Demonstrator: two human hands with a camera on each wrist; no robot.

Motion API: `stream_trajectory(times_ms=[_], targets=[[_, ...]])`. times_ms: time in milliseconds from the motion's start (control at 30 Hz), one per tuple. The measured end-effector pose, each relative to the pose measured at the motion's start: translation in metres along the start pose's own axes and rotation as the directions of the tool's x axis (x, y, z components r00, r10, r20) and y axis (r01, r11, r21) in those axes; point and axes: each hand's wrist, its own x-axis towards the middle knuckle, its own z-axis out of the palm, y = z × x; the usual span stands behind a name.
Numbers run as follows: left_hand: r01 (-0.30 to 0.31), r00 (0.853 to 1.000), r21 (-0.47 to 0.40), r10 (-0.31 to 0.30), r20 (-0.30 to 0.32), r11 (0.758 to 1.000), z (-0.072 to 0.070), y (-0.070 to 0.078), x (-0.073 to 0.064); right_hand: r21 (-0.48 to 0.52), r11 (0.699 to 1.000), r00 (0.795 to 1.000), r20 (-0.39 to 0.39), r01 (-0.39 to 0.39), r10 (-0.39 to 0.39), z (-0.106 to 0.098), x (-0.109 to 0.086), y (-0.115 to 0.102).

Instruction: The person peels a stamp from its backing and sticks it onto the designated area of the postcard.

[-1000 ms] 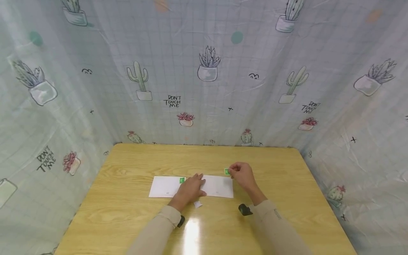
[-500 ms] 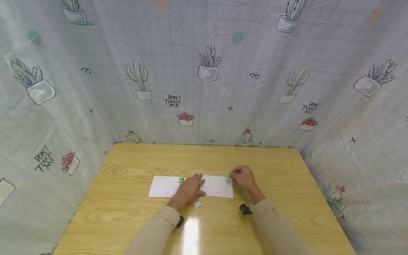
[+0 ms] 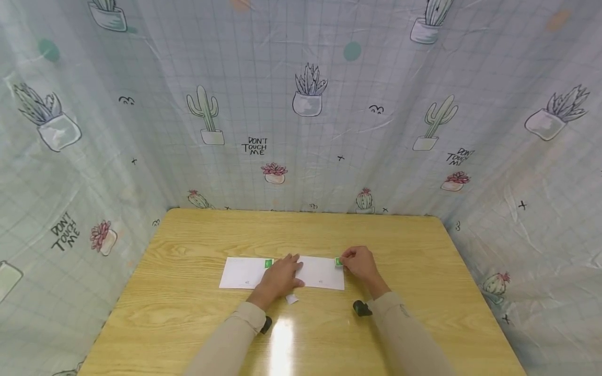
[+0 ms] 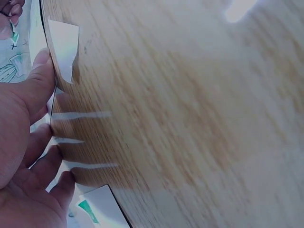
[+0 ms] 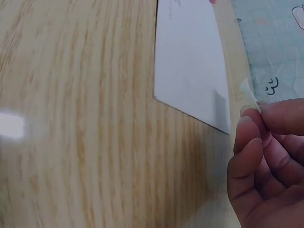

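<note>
Two white envelopes lie side by side on the table. My left hand (image 3: 279, 275) rests with spread fingers on the left end of the right envelope (image 3: 322, 272), holding it down. A green stamp (image 3: 338, 262) is pinched between thumb and fingertips of my right hand (image 3: 361, 262), over that envelope's top right corner. In the right wrist view the stamp (image 5: 248, 90) shows its pale side, tilted up; whether it touches the paper I cannot tell. The left envelope (image 3: 239, 273) bears another green stamp (image 3: 268, 263) at its top right, beside my left hand.
A small white paper scrap (image 3: 291, 298) lies just below my left hand, near the envelopes' front edge. The wooden table (image 3: 188, 324) ends at a cactus-print curtain (image 3: 301, 172) behind and at both sides.
My right hand has moved slightly downward toward the right envelope, bringing the pinched stamp from beyond its top edge to over its corner. The left hand has stayed in place.
</note>
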Motion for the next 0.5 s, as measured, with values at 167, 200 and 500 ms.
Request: stream_trajectory(times_ms=[167, 200, 500], targets=[[0.004, 1.0, -0.01, -0.004, 0.004, 1.0, -0.0019, 0.0008, -0.0008, -0.014, 1.0, 1.0, -0.001, -0.007, 0.007, 0.0021, 0.0013, 0.0055], [0.003, 1.0, -0.012, -0.003, 0.004, 1.0, -0.002, 0.0009, -0.0009, -0.014, 1.0, 1.0, -0.001, -0.009, 0.009, 0.0027, 0.0017, 0.0068], [-0.001, 1.0, -0.011, 0.001, -0.004, 1.0, -0.0019, 0.0019, -0.003, -0.022, 1.0, 1.0, -0.012, 0.015, -0.016, 0.006, 0.0032, 0.009]])
